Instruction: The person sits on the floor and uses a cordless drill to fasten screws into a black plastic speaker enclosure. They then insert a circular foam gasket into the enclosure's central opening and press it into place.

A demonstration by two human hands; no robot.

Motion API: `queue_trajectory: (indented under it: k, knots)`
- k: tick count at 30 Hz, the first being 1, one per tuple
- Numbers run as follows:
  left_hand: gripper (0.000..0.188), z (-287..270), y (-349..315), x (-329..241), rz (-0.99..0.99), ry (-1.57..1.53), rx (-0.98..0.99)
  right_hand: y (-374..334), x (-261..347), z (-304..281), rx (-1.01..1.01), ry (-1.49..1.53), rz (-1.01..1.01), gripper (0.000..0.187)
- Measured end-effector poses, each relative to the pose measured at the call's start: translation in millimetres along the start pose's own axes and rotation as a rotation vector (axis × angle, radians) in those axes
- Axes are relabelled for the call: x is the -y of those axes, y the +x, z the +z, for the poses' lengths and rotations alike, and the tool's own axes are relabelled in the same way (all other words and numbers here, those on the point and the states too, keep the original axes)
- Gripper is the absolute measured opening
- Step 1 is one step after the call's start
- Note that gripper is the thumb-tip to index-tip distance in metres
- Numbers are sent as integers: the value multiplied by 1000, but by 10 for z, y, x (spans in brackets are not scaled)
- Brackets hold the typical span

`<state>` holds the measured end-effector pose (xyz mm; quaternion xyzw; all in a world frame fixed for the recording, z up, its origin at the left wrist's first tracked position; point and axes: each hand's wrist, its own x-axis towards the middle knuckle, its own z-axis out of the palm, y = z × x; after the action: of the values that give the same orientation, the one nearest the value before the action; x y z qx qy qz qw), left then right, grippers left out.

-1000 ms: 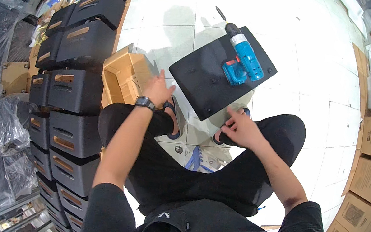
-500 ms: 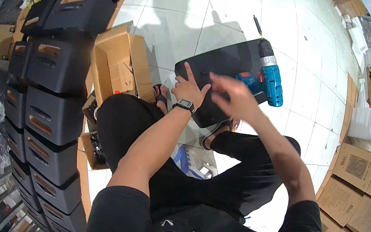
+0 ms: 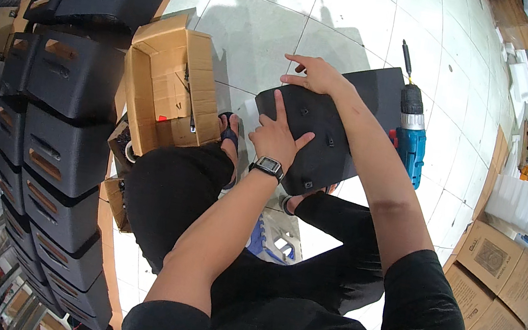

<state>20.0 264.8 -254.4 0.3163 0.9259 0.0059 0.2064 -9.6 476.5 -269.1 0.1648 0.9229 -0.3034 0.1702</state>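
Observation:
A black box-like cabinet (image 3: 327,164) lies on the floor between my feet, with several small black fittings (image 3: 330,142) on its upper face. My left hand (image 3: 273,138), a watch on its wrist, rests on the near left part of the cabinet. Its index finger is stretched out and its thumb is spread. Beyond it, my right hand (image 3: 317,76) is at the far edge of the cabinet, thumb and index finger apart, nothing visible in it. A blue cordless drill (image 3: 411,142) with a long bit lies at the cabinet's right end; my right forearm passes left of it.
To the left of my leg stands an open cardboard box (image 3: 159,91) with a few small items inside. Stacked black cabinets (image 3: 66,142) with handle slots line the left side. Cardboard cartons (image 3: 496,258) are piled at the right. A blue and white object (image 3: 273,241) lies between my legs.
My right hand has moved from above the middle of the cabinet to its far edge. My left hand stays on the cabinet. The view has shifted a little.

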Motion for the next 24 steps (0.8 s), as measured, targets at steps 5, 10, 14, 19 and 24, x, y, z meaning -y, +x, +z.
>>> queue_trajectory:
  k: [5, 10, 14, 19, 24]
  knots:
    - [129, -36, -35, -35, -35, -46, 35, -52, -27, 32, -12, -136, -159, 70]
    - [130, 46, -12, -23, -40, -64, -32, -130, 262, -288, 130, -653, -399, 89]
    - [130, 2, 0, -25, -52, -78, 5, -136, 337, -449, 364, -827, -456, 117]
    - [128, -70, -20, -27, -46, -103, 15, -223, 335, -393, 431, -812, -423, 131]
    - [128, -175, 13, 64, 6, -267, 204, -187, 210, -343, 379, -775, -470, 129]
